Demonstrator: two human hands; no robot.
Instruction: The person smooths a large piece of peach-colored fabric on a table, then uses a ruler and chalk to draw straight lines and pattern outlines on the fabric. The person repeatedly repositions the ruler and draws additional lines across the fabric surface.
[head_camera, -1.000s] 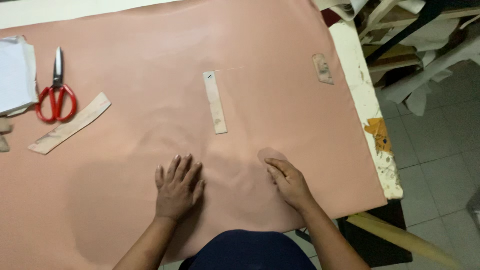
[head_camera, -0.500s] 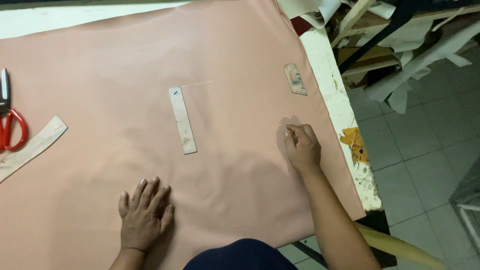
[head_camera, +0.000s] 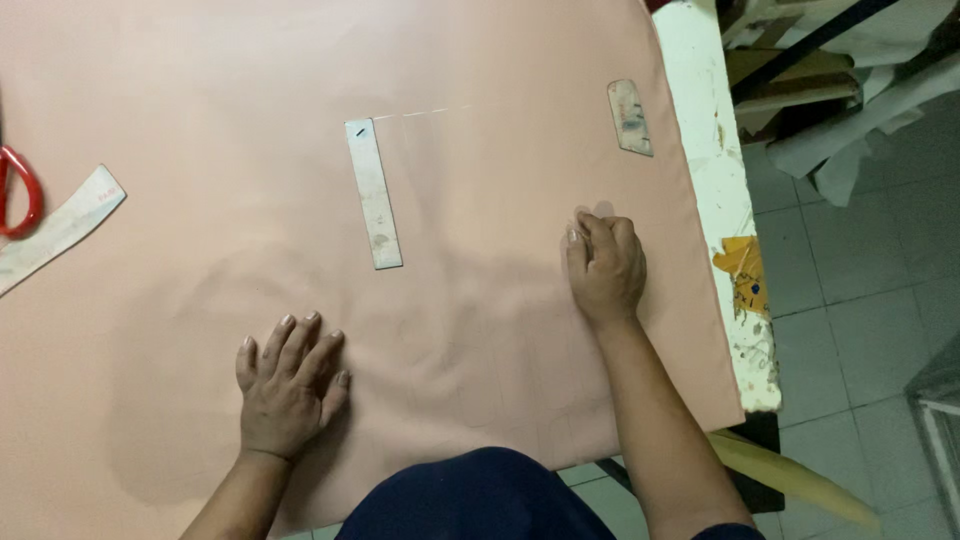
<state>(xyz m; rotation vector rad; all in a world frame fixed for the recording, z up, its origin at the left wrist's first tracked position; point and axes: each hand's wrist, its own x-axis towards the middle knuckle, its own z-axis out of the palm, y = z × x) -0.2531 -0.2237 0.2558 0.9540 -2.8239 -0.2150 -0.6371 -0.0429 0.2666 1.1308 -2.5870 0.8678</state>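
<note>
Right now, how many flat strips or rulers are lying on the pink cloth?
3: a long pale strip in the middle, a short stub near the cloth's right edge, and a pale band at the left, partly cut off by the frame.

We see matt, smooth pink cloth covering the table, whose white painted edge at right looks chipped and stained. A dull, worn ruler lies on the cloth. Far left, scissors have glossy red plastic handles beside a matt paper strip.
</note>
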